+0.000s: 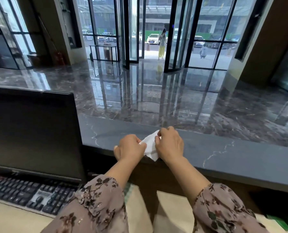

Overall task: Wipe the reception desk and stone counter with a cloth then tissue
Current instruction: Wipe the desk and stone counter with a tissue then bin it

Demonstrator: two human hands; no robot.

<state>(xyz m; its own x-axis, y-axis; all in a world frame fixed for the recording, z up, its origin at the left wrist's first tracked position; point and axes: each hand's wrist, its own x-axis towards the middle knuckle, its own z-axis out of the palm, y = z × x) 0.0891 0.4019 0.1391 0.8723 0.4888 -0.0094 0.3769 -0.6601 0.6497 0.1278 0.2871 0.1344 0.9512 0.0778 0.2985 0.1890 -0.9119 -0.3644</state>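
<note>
Matt grey veined stone table (240, 158), soft white crumpled tissue (150, 147), glossy marble floor (140, 98), floral cloth sleeves (96, 202)

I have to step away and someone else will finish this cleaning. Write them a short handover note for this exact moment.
Left hand: pinching the near-left edge of the white tissue.
Right hand: pinching its far-right edge; the tissue is held between both hands over the near edge of the stone counter.
Things: monitor and keyboard sit on the lower desk at left. No cloth in view.
Done: cannot tell what has been wiped; the counter shows no obvious marks.
Left: likely to fold or spread the tissue, then wipe along the counter, then the desk.
</note>
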